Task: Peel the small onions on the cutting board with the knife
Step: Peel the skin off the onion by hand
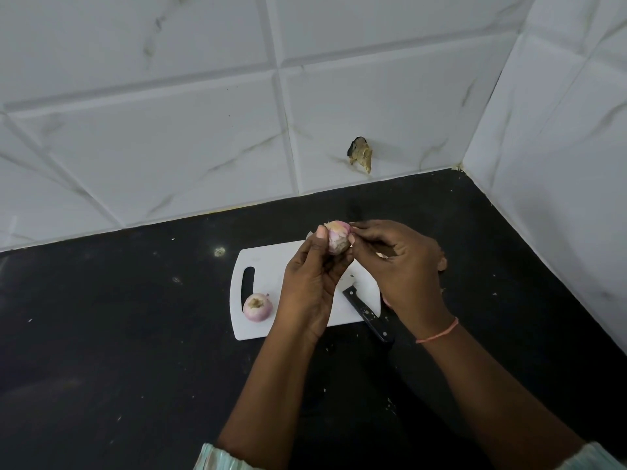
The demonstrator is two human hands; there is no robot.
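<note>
My left hand (310, 283) holds a small pinkish onion (337, 237) up above the white cutting board (271, 262), fingers and thumb curled round it. My right hand (397, 266) pinches at the onion's right side with its fingertips. A second small onion (257, 307) with a trimmed top sits on the board near its handle slot. The black-handled knife (368, 315) lies on the board's right front corner, its handle reaching onto the counter and its blade hidden under my hands.
The board lies on a black counter (135, 334) in a corner of white tiled walls (203, 130). Small scraps of peel dot the counter. A brownish piece of peel (442, 262) shows behind my right hand. A damaged spot (360, 154) marks the back wall.
</note>
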